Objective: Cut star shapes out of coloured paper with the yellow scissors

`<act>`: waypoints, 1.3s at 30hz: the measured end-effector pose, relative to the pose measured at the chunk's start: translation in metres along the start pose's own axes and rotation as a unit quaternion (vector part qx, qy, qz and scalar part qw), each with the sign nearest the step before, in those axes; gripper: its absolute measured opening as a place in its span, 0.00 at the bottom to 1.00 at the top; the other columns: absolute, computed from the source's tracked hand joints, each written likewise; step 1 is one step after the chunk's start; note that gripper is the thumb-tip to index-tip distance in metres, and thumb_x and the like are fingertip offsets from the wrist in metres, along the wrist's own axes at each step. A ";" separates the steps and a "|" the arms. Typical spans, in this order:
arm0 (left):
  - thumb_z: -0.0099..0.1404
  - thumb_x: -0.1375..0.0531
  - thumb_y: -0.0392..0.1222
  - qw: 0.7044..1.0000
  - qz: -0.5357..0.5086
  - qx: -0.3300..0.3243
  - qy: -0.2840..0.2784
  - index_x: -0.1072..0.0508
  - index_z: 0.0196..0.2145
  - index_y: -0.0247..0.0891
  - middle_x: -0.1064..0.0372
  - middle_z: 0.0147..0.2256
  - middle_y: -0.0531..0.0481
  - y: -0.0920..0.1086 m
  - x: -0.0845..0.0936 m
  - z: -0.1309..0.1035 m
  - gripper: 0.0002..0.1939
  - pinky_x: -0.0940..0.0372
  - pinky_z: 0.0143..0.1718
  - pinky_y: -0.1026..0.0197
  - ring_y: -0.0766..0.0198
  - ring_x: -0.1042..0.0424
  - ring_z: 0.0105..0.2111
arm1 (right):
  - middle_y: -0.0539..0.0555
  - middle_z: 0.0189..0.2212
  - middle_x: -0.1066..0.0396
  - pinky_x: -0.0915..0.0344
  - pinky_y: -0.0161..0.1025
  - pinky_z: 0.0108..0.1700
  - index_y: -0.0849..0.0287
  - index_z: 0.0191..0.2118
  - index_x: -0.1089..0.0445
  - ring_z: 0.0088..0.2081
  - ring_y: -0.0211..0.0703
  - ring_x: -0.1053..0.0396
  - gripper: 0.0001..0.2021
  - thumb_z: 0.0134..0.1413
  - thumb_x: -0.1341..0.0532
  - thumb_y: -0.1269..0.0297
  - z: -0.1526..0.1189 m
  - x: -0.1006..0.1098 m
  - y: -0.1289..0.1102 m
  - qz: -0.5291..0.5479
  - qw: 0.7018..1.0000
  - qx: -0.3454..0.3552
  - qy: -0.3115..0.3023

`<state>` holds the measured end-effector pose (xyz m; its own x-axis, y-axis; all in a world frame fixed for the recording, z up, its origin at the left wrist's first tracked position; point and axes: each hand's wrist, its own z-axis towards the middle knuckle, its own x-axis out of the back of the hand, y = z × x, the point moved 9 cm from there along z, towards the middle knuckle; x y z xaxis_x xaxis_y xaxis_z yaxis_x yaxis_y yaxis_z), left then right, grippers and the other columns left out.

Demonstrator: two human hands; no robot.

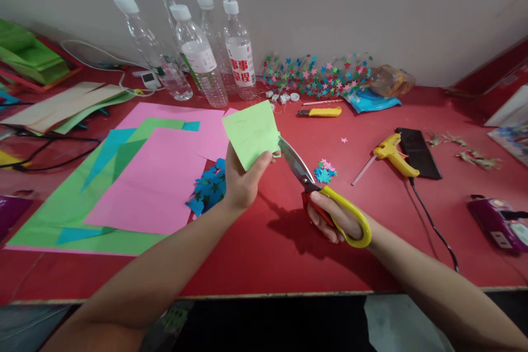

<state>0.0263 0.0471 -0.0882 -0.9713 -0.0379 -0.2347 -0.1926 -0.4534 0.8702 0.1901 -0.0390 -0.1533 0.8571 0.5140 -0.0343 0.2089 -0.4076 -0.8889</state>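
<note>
- The green paper [251, 131] is held in the air above the middle of the red table [247, 272], between its front edge and its back edge; one corner is pointed down toward the front edge.
- The paper is gripped by the left hand [242, 181], with the thumb laid over the near face at the lower right edge and other fingers tucked behind, partly hidden.
- The scissors [304, 173] are grasped by the right hand [332, 217], with the fingers wrapped around the handles; the blade tip is set at the paper's right edge, where a small green tab juts out. Whether paper is caught between the blades cannot be told.
- The paper can be judged light and fairly stiff, since it is kept nearly flat by a hold at one side; it may be creased or torn if it is pinched hard. Whether it is folded or layered cannot be told.
- It is best taken by the lower edge, with the fingertips kept clear of the blades.
- The scissors can be judged heavier and rigid, and are best held by the handles.
- Blue cut shapes [211, 186] are heaped left of the table's middle, beside pink paper [150, 181]; small stars [325, 171] are piled just beyond the scissors.
</note>
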 end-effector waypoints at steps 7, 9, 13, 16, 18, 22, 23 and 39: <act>0.63 0.40 0.44 0.991 -0.005 0.127 -0.049 0.27 0.26 0.36 0.27 0.23 0.50 -0.018 -0.011 -0.001 0.11 0.36 0.21 0.64 0.68 0.29 0.20 | 0.44 0.07 0.42 0.48 0.27 0.12 0.58 0.22 0.39 0.09 0.29 0.47 0.27 0.54 0.48 0.36 -0.001 0.003 -0.003 -0.042 0.998 -0.016 0.040; 0.62 0.40 0.44 0.986 -0.028 0.155 -0.056 0.27 0.27 0.35 0.27 0.23 0.50 -0.021 -0.013 -0.001 0.10 0.36 0.20 0.64 0.67 0.28 0.19 | 0.44 0.08 0.41 0.47 0.27 0.12 0.58 0.21 0.39 0.09 0.29 0.45 0.27 0.54 0.46 0.37 0.000 0.009 -0.002 -0.065 0.996 -0.016 0.062; 0.61 0.40 0.44 0.977 -0.055 0.203 -0.036 0.27 0.28 0.34 0.26 0.25 0.49 -0.027 -0.011 -0.003 0.10 0.34 0.22 0.64 0.67 0.28 0.19 | 0.44 0.08 0.41 0.47 0.28 0.14 0.58 0.21 0.39 0.10 0.30 0.43 0.27 0.54 0.46 0.37 0.002 0.015 0.001 -0.087 0.993 -0.013 0.082; 0.60 0.41 0.43 0.974 -0.055 0.215 -0.045 0.26 0.27 0.34 0.26 0.24 0.49 -0.032 -0.011 -0.003 0.09 0.33 0.23 0.63 0.66 0.28 0.20 | 0.45 0.08 0.41 0.47 0.28 0.15 0.58 0.22 0.39 0.11 0.30 0.43 0.27 0.53 0.46 0.37 0.001 0.017 -0.001 -0.109 0.990 -0.012 0.093; 0.61 0.41 0.43 0.973 -0.050 0.217 -0.055 0.26 0.27 0.35 0.27 0.23 0.49 -0.034 -0.010 -0.004 0.10 0.34 0.23 0.63 0.66 0.29 0.20 | 0.45 0.09 0.41 0.46 0.28 0.15 0.58 0.22 0.40 0.11 0.30 0.44 0.26 0.53 0.44 0.38 0.000 0.018 -0.004 -0.125 0.987 -0.010 0.103; 0.61 0.41 0.46 0.974 -0.032 0.214 -0.069 0.27 0.23 0.36 0.27 0.22 0.49 -0.031 -0.012 -0.003 0.13 0.37 0.20 0.64 0.68 0.32 0.18 | 0.44 0.09 0.42 0.46 0.29 0.16 0.58 0.22 0.40 0.12 0.30 0.45 0.25 0.52 0.42 0.40 -0.003 0.020 -0.010 -0.145 0.984 -0.004 0.104; 0.61 0.40 0.46 0.975 -0.032 0.211 -0.064 0.27 0.23 0.35 0.28 0.22 0.49 -0.029 -0.012 -0.002 0.14 0.38 0.19 0.64 0.68 0.32 0.18 | 0.44 0.09 0.42 0.46 0.29 0.16 0.57 0.22 0.40 0.12 0.30 0.45 0.25 0.52 0.42 0.39 -0.004 0.020 -0.010 -0.150 0.983 -0.004 0.102; 0.60 0.41 0.43 0.978 -0.057 0.198 -0.039 0.26 0.23 0.36 0.29 0.21 0.50 -0.029 -0.008 0.001 0.12 0.39 0.19 0.64 0.69 0.32 0.18 | 0.45 0.10 0.40 0.46 0.30 0.17 0.58 0.24 0.39 0.12 0.31 0.45 0.28 0.54 0.48 0.35 -0.003 0.021 -0.012 -0.188 0.979 0.015 0.079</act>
<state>0.0396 0.0614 -0.1110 -0.9450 0.0684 -0.3198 -0.3244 -0.0707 0.9433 0.2068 -0.0255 -0.1425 0.7849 0.4995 0.3666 0.5114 -0.1881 -0.8385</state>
